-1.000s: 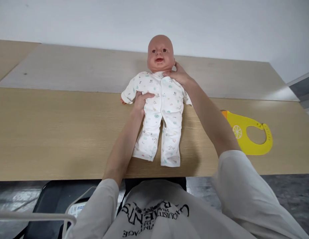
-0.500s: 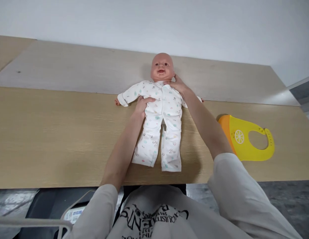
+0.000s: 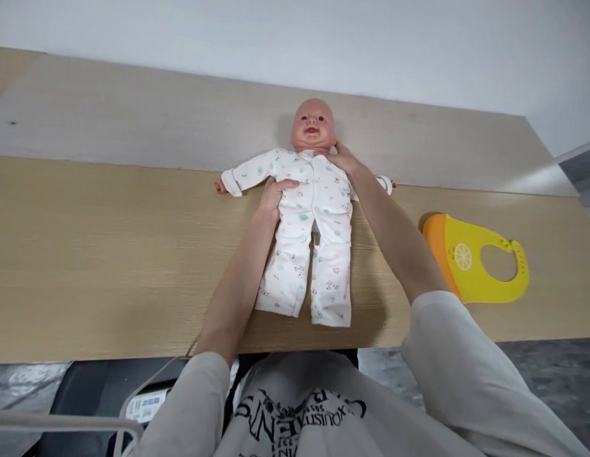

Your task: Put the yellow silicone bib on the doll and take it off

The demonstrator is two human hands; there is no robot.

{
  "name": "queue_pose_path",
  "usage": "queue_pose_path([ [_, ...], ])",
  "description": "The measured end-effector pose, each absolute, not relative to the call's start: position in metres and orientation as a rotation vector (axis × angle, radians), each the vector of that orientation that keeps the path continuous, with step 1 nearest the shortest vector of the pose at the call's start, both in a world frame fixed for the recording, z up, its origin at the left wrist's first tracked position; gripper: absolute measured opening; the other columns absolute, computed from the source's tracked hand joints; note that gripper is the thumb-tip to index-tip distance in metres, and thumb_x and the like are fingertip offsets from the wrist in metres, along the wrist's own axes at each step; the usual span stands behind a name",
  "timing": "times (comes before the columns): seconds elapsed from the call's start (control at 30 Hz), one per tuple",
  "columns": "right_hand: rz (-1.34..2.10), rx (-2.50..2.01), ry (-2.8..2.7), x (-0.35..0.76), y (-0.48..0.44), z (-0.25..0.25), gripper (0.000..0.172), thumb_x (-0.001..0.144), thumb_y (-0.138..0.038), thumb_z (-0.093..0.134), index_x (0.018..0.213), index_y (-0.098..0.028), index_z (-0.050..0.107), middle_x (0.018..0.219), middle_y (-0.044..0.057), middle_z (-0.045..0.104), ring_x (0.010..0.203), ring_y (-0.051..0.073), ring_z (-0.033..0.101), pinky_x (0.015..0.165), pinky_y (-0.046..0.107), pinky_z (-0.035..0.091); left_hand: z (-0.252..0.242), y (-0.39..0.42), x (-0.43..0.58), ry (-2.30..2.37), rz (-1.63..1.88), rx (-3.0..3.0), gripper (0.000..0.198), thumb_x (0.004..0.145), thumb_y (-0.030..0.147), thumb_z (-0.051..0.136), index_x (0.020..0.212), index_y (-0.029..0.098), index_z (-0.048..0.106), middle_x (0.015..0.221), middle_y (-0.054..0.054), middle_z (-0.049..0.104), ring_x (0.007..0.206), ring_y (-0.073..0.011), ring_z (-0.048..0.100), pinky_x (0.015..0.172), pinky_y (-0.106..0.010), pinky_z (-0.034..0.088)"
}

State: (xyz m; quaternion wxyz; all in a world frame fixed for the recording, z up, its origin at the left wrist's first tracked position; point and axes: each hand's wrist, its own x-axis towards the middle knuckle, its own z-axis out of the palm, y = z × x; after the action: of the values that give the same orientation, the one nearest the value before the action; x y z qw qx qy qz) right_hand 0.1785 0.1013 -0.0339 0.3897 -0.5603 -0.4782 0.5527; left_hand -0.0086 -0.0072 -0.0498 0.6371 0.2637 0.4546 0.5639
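Observation:
A baby doll (image 3: 313,125) lies face up on the table, its head toward the wall and its arms spread. It wears a white printed outfit (image 3: 302,216) with long sleeves and legs. My left hand (image 3: 274,195) grips the doll's side below its arm, thumb across the chest and the other fingers hidden beneath. At the neck and shoulder, my right hand (image 3: 343,158) holds the doll, with fingers partly hidden behind its neck. A yellow silicone bib (image 3: 480,289) with an orange pocket lies to the right of my right forearm.
The wooden table (image 3: 109,254) carries a greyish strip (image 3: 157,114) along its back, against a white wall (image 3: 276,38). Below the front edge at left stand a dark chair seat (image 3: 92,397) and a pale metal bar (image 3: 61,421), near a white label.
The view has shifted slightly, moving the doll and bib a little to the right in the picture. Both hands keep the same hold on the doll.

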Motion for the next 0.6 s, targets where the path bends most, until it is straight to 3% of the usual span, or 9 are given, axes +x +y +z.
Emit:
queue_pose_path([
  [0.17,1.344,-1.51,-1.321,0.178,0.088,-0.021,0.077,0.089,-0.024,0.068,0.151,-0.007,0.025,0.144,0.016,0.049,0.133,0.019,0.052,0.119,0.039,0.037,-0.055,-0.007,-0.008,0.955,1.302,0.622,0.051,0.05,0.02,0.078,0.097,0.019,0.061,0.1,-0.003,0.07,0.094,-0.0247,0.067,0.088,-0.041,0.056],
  [0.37,1.36,-1.554,-1.372,0.178,0.084,-0.016,0.076,0.089,-0.03,0.068,0.151,-0.008,0.029,0.139,0.016,0.054,0.129,0.02,0.055,0.118,0.042,0.039,-0.055,-0.008,-0.008,0.985,1.299,0.572,0.053,0.05,0.02,0.08,0.099,0.019,0.06,0.102,-0.004,0.07,0.101,-0.0275,0.066,0.092,-0.044,0.055],
  [0.5,1.29,-1.544,-1.43,0.18,0.086,-0.021,0.068,0.087,-0.027,0.07,0.145,-0.008,0.039,0.138,0.016,0.055,0.129,0.021,0.055,0.119,0.044,0.038,-0.058,-0.007,-0.007,0.95,1.326,0.547,0.053,0.051,0.019,0.079,0.099,0.019,0.059,0.103,-0.006,0.069,0.102,-0.0281,0.067,0.093,-0.044,0.055],
  [0.6,1.255,-1.558,-1.478,0.184,0.09,-0.027,0.068,0.082,-0.034,0.074,0.139,-0.009,0.046,0.132,0.017,0.059,0.124,0.024,0.057,0.117,0.047,0.038,-0.061,-0.005,-0.006,0.926,1.34,0.546,0.053,0.05,0.019,0.079,0.099,0.019,0.058,0.101,-0.006,0.068,0.098,-0.0269,0.068,0.092,-0.043,0.055],
])
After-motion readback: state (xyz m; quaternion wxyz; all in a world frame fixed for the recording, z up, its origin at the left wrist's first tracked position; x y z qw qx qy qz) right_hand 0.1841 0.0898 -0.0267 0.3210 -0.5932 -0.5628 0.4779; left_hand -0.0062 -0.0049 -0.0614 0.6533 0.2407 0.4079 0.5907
